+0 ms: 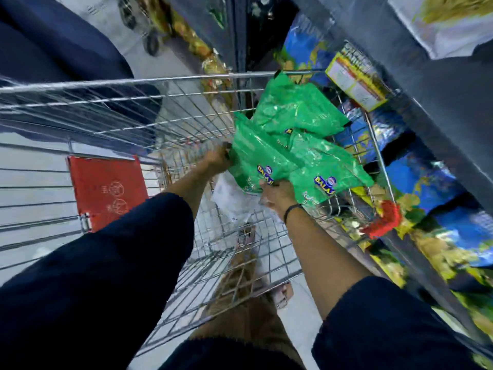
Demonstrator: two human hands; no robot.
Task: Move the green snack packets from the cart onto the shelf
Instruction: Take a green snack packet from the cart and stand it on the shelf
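Several green snack packets (pixel 290 140) with blue logos hang bunched together above the inside of the wire cart (pixel 165 84). My left hand (pixel 217 158) grips the bunch at its left edge. My right hand (pixel 277 194), with a dark band on the wrist, holds the bunch from below at its near edge. The shelf (pixel 432 182) runs along the right side, just beyond the cart's right wall.
Blue and yellow snack packets and a yellow box (pixel 354 81) fill the shelf at right. A red flap (pixel 106 188) hangs on the cart's left wall. White plastic (pixel 234 201) lies in the cart bottom. Another person in dark clothing (pixel 66 49) stands at far left.
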